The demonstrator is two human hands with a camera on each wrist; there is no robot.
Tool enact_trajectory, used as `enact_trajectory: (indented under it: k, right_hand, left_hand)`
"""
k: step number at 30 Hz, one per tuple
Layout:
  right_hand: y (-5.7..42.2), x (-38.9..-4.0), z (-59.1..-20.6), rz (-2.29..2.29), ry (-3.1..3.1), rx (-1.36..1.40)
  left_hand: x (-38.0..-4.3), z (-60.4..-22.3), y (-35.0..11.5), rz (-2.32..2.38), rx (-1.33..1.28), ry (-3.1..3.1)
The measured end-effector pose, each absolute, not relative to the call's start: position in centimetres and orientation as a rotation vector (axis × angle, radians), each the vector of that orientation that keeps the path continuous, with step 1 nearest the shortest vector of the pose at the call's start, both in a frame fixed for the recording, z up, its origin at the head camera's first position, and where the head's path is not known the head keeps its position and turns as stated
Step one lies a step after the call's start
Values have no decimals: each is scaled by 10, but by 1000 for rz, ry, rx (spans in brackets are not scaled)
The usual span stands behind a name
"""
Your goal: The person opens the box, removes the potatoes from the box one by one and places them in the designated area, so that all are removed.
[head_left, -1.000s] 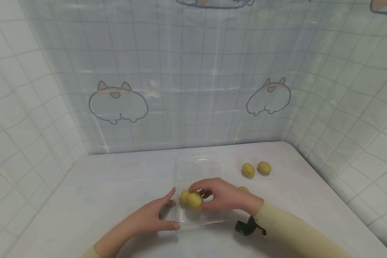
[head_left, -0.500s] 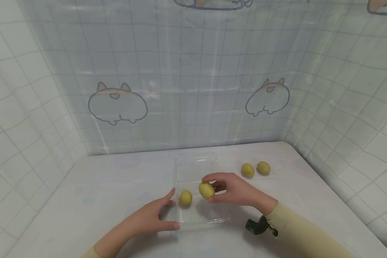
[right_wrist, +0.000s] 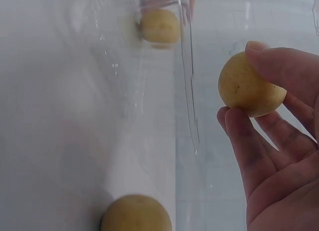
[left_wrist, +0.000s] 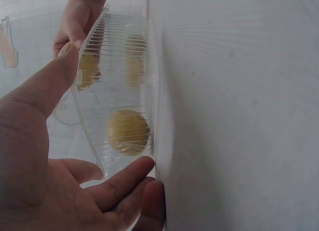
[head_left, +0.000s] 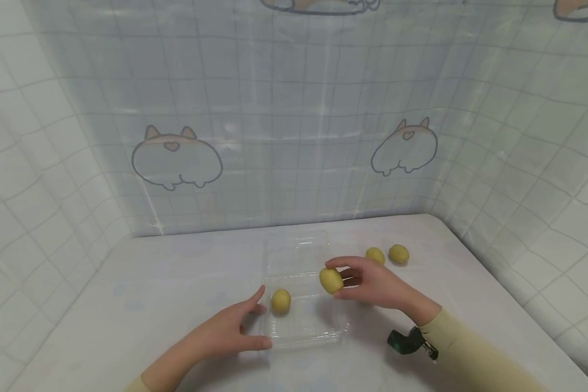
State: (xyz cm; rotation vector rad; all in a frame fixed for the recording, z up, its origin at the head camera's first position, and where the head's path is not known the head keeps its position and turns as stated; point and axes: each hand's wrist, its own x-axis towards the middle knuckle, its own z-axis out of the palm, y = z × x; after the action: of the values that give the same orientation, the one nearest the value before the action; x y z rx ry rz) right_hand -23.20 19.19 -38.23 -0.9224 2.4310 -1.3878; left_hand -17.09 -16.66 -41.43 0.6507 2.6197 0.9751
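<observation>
My right hand pinches a small yellow potato between thumb and fingertips, raised above the right side of a clear plastic clamshell box. In the right wrist view the held potato shows small dark marks on its skin. Another potato lies inside the box by its left wall. My left hand has thumb and fingers spread against the box's left side. In the left wrist view, a fingertip meets the rim, and ridged plastic covers the potato inside.
The box's lid lies folded back toward the wall. Two potatoes rest on the white tabletop at the back right. One more potato sits near the box, mostly hidden behind my right hand in the head view. A tiled-pattern curtain stands behind.
My right hand has lifted the potato from beside the other one in the box and carried it up and right, toward the box's right edge. My left hand has stayed in place.
</observation>
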Motion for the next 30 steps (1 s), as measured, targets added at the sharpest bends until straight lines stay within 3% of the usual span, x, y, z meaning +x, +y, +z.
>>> enact_trajectory:
  k: [30]
  right_hand:
    - [263, -225, -389, -1500, 2571, -706]
  left_hand:
    - [-170, -412, -164, 948, 640, 2633]
